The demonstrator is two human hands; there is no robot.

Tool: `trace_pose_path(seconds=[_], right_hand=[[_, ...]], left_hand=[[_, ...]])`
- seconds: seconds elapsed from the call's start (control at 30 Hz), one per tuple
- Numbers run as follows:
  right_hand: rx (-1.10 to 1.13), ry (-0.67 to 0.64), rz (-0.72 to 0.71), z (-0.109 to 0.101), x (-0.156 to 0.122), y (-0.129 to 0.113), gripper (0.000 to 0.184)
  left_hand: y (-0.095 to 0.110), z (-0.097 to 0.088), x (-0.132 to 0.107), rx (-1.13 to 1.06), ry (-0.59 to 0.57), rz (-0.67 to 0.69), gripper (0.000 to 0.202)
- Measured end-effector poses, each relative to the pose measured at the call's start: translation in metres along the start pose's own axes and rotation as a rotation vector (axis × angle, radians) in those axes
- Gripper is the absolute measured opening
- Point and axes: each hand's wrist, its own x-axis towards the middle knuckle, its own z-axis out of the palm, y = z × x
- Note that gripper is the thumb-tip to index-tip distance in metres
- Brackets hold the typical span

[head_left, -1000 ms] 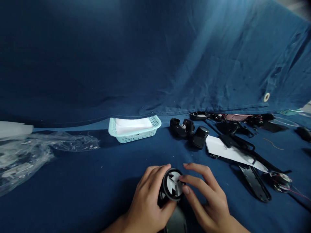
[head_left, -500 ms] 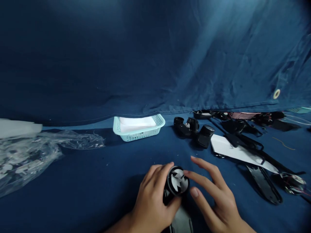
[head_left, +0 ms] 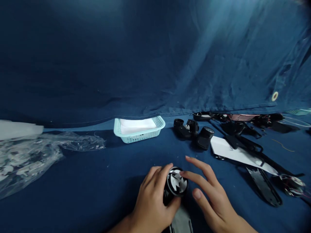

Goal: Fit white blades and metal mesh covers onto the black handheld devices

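Note:
Low in the middle of the head view, my left hand (head_left: 153, 197) is wrapped around a black cylindrical housing (head_left: 167, 193), with the thumb on its near side. A round opening in the housing faces up, and pale fan blades (head_left: 177, 183) show inside its rim. My right hand (head_left: 213, 197) is open, its fingers apart. Its index fingertip is at the blades, seemingly touching them, while the thumb stays clear to the right. Below the housing, a grey-black part (head_left: 181, 220) comes out from under my left hand; whether the two are joined is hidden.
A light-blue basket (head_left: 142, 136) with white sheets stands ahead. Clear plastic bags of white parts (head_left: 26, 161) lie left. To the right are black housings (head_left: 204, 138), a white sheet (head_left: 239, 153), a long black shell (head_left: 266, 187) and a wired part (head_left: 293, 185). A blue curtain (head_left: 145, 58) hangs behind.
My right index finger has shifted slightly left, further over the fan. The blades sit at a different angle. My left hand keeps its hold on the housing.

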Motion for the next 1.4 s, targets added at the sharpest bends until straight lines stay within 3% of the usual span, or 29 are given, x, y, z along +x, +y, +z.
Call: trace_pose_path(seconds=[0.13, 0.23, 0.3, 0.47, 0.63, 0.8, 0.9, 1.0, 1.17, 1.33, 1.4], right_hand=[[0.14, 0.065, 0.084, -0.002, -0.004, 0.0, 0.029], [0.163, 0.018, 0.126, -0.004, -0.008, 0.002, 0.023], [0.13, -0.041, 0.082, -0.006, -0.007, 0.003, 0.022], [0.065, -0.124, -0.177, -0.008, 0.0, 0.003, 0.041], [0.008, 0.009, -0.11, -0.014, 0.0, -0.001, 0.041], [0.084, 0.124, -0.238, -0.028, 0.004, -0.008, 0.034], [0.048, 0.083, -0.172, -0.027, 0.002, -0.007, 0.03], [-0.079, -0.05, -0.078, -0.017, -0.001, -0.001, 0.039], [-0.172, -0.185, -0.128, -0.008, 0.006, 0.003, 0.052], [-0.051, 0.005, -0.162, -0.02, 0.002, 0.006, 0.042], [-0.022, 0.003, -0.187, -0.024, -0.002, 0.009, 0.037]], left_hand=[[0.0, 0.0, 0.001, -0.018, -0.013, -0.014, 0.062], [-0.001, -0.001, 0.001, -0.021, -0.018, -0.01, 0.063], [-0.002, -0.001, 0.0, -0.018, -0.024, -0.005, 0.065], [-0.005, 0.0, -0.001, -0.034, -0.008, 0.012, 0.067], [-0.006, 0.001, -0.001, -0.051, -0.02, -0.03, 0.069], [-0.004, 0.002, -0.001, -0.058, -0.013, -0.038, 0.071], [-0.004, 0.001, -0.001, -0.064, -0.013, -0.027, 0.069], [-0.005, -0.001, -0.001, -0.063, -0.025, -0.011, 0.07], [-0.005, -0.001, -0.001, -0.055, -0.034, 0.023, 0.073], [-0.002, -0.001, -0.001, -0.066, -0.008, -0.015, 0.071], [-0.002, -0.002, -0.002, -0.076, -0.009, -0.012, 0.072]])
